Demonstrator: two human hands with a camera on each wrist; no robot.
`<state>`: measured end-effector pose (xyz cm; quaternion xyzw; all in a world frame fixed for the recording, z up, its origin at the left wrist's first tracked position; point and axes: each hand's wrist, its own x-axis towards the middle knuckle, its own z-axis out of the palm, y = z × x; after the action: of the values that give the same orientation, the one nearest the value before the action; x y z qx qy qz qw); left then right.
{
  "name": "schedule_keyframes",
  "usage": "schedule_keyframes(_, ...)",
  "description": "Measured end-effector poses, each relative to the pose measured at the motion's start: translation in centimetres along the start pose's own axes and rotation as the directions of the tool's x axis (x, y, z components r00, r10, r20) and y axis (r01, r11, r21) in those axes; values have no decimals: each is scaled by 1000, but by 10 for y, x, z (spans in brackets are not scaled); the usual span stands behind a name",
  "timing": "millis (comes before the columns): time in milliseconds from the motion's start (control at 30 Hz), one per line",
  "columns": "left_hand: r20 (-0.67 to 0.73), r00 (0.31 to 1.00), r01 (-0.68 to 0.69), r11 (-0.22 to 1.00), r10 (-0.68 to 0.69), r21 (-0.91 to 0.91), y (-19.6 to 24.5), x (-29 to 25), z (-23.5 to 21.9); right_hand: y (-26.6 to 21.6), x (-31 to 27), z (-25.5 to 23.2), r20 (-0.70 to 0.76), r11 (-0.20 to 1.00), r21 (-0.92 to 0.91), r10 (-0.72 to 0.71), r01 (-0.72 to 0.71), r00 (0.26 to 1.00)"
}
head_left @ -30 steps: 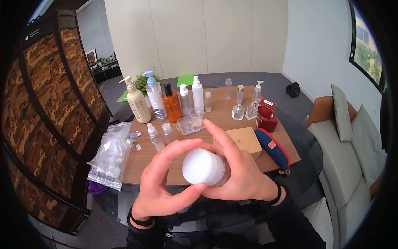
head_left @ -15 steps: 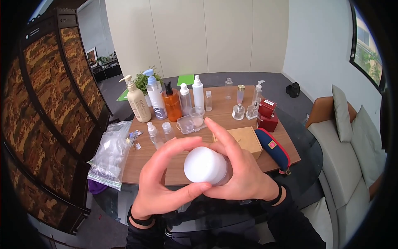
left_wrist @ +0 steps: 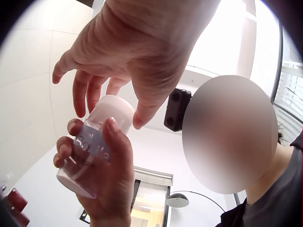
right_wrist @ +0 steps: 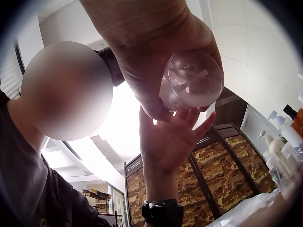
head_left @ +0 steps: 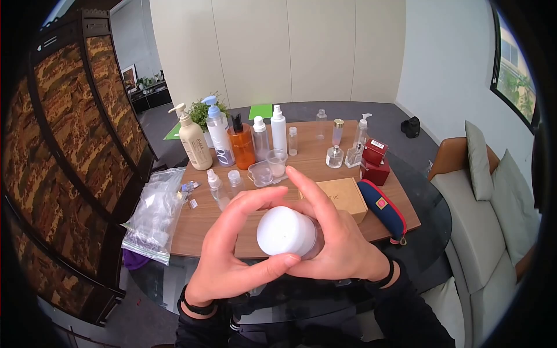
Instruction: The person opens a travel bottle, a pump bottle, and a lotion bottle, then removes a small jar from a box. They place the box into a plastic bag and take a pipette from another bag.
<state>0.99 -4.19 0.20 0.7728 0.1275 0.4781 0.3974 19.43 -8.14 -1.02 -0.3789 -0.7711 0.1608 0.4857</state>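
A clear bottle with pale lettering (left_wrist: pixel 90 142) and a white cap (head_left: pixel 282 232) is held tilted, its cap facing the head camera. My right hand (head_left: pixel 339 246) has its fingers and thumb curled round the bottle body; its grip also shows in the left wrist view. Around the cap my left hand (head_left: pixel 232 249) forms a wide curve, its thumb at the cap's lower edge and a gap between index finger and cap. In the right wrist view the bottle's clear base (right_wrist: pixel 196 80) hides the cap, and the left hand (right_wrist: pixel 168 142) shows spread fingers behind it.
On the wooden table (head_left: pixel 191 232), pump and spray bottles, including an amber one (head_left: pixel 241 148), stand behind the hands. A cardboard box (head_left: pixel 342 197), dark blue pouch (head_left: pixel 380 206) and red boxes (head_left: pixel 374 172) lie right; plastic bags (head_left: pixel 154 211) lie left.
My left thumb has shifted slightly right along the cap's lower edge, and the left index finger sits slightly higher. My right hand has kept its hold on the bottle.
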Motion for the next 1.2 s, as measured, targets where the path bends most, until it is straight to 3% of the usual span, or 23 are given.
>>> schedule_keyframes(633,47,999,25,999,-26,30,7,-3,-2,-1,-1,2,21,999,-45,3,-2,1000)
schedule_keyframes(767,164,981,-128,984,107,126,8,2,-8,-1,-1,0,80,994,104,24,-32,996)
schedule_keyframes(867,206,972,-130,989,113,76,10,2,-9,-1,0,-2,147,977,208,14,-45,989)
schedule_keyframes(967,152,986,-67,998,65,4,3,1,-7,2,1,2,148,951,300,36,-79,988)
schedule_keyframes(1067,22,974,-217,908,225,358,8,8,-3,-1,0,2,135,955,265,98,-131,986)
schedule_keyframes(1167,4,992,-111,869,125,482,-7,0,-4,-5,1,-3,180,969,179,137,-169,974)
schedule_keyframes(1200,-2,987,-140,862,161,486,-8,1,-2,-5,1,-3,197,966,192,133,-171,971)
